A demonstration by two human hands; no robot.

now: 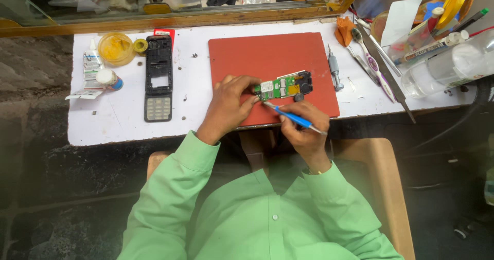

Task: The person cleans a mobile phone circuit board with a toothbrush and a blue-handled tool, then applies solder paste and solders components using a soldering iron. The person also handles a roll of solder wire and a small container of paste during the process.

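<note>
Your left hand (pixel 229 103) pinched the flat green circuit board (pixel 282 86) on the red mat (pixel 257 59); your right hand (pixel 303 123) gripped a slim blue-handled tool (pixel 290 117).

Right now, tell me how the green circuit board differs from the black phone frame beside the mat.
The green circuit board lies on the red mat, tilted; the black phone frame lies straight on the white tabletop. The left hand pinches the board and the right hand points a blue tool at it; the frame lies untouched. The frame is longer. Both lie flat.

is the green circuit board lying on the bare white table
No, the green circuit board lies on the red mat, pinned by the left hand.
</note>
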